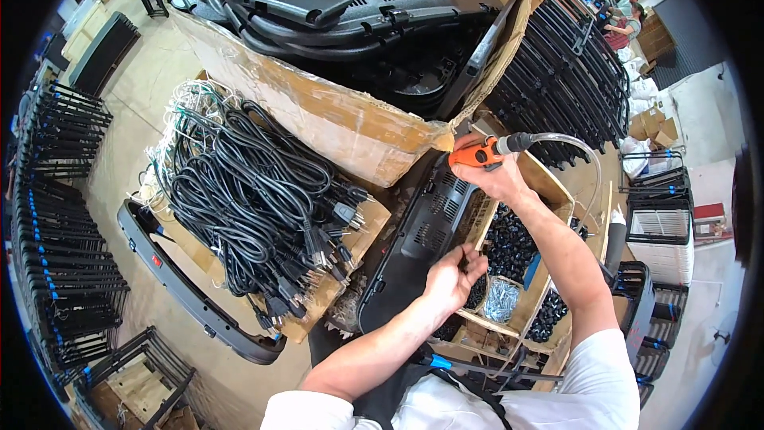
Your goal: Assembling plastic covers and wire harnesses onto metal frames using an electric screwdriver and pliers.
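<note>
My right hand (500, 180) is wrapped round an orange air screwdriver (475, 156). A clear hose (577, 142) runs from the back of this tool. It is held over the far end of a long black plastic cover (426, 232) with vent slots. That cover lies tilted in front of me. My left hand (450, 280) is beside the cover's right edge, close to the parts box, with its fingers curled in. Whatever it holds, if anything, is hidden. The wooden parts box (543, 277) contains black plastic pieces (509, 240) and silvery screws (501, 300).
Bundled black power cords (247, 183) are heaped on cardboard at left. Below them lies a curved black panel (187, 287). A large carton (318, 111) of black covers (350, 0) stands ahead. Racks of black frames (557, 72) are behind it. Two people (625, 24) are at far right.
</note>
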`<control>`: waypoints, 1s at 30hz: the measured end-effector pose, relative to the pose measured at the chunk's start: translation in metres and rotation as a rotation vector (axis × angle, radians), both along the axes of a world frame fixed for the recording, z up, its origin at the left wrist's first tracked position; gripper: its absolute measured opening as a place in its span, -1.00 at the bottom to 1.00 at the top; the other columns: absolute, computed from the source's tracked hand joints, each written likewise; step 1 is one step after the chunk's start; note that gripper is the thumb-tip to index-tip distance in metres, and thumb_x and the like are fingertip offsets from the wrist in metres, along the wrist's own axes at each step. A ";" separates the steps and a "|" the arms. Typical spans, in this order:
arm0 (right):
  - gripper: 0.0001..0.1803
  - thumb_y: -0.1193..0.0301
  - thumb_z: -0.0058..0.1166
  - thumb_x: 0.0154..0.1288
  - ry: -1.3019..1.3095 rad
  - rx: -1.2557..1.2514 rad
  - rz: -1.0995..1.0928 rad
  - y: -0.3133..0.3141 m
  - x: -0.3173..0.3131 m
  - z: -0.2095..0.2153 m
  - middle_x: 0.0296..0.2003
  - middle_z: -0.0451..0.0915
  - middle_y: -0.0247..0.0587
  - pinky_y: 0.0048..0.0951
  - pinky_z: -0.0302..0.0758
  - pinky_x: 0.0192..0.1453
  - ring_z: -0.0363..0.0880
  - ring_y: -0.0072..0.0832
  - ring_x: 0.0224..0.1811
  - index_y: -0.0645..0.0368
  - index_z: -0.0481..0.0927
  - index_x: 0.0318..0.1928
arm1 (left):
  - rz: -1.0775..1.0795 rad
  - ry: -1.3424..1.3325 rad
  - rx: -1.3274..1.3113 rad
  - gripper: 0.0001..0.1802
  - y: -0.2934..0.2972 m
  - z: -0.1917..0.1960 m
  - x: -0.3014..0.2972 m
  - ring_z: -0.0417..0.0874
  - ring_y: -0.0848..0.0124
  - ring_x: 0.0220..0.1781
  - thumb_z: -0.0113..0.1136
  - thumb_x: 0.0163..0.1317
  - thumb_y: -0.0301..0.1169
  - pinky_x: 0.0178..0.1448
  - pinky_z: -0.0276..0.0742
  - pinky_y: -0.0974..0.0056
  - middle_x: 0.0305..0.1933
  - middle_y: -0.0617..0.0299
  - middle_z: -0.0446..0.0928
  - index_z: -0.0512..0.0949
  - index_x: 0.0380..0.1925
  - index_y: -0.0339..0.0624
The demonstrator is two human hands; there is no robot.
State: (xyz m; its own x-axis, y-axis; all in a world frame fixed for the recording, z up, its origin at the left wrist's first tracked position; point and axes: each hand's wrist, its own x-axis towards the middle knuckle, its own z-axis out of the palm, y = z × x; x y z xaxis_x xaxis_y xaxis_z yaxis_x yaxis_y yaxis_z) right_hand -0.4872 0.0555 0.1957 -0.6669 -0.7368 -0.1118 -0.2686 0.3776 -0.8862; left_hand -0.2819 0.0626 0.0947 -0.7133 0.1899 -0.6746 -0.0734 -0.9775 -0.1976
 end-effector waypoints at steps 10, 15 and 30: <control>-0.64 0.50 0.46 0.21 -0.034 -0.101 0.017 0.004 -0.010 -0.017 0.01 0.75 -0.30 -0.36 0.61 0.22 0.66 -0.54 0.05 0.18 0.69 0.02 | -0.166 0.061 -0.160 -0.69 0.001 -0.003 0.034 0.68 0.30 -0.19 -0.11 0.67 -0.41 -0.07 0.71 0.22 -0.12 0.17 0.60 0.50 0.21 -0.31; -0.63 0.48 0.47 0.19 -0.031 -0.138 0.005 -0.002 0.001 -0.011 -0.03 0.75 -0.31 -0.38 0.61 0.20 0.67 -0.55 0.00 0.18 0.70 0.02 | -0.147 0.010 -0.230 -0.72 -0.004 0.012 0.054 0.71 0.31 -0.17 -0.11 0.64 -0.47 -0.06 0.75 0.23 -0.09 0.13 0.63 0.54 0.17 -0.28; -0.46 0.43 0.52 0.19 -0.021 -0.450 -0.273 0.060 0.052 0.034 0.00 0.79 -0.28 -0.38 0.64 0.26 0.73 -0.53 0.04 0.17 0.65 0.19 | -0.300 0.006 -0.418 -0.76 -0.018 -0.012 0.099 0.71 0.30 -0.08 0.14 0.59 -0.34 0.07 0.70 0.19 -0.11 0.14 0.68 0.60 0.09 -0.25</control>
State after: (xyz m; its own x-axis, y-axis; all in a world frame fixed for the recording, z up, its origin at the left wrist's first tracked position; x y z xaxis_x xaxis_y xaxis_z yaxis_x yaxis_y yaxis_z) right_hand -0.4356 0.1156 0.2292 -0.8423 -0.5147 0.1602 -0.1941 0.0122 -0.9809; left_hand -0.1830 0.0449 0.0832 -0.6729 0.1023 -0.7327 -0.3631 -0.9086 0.2066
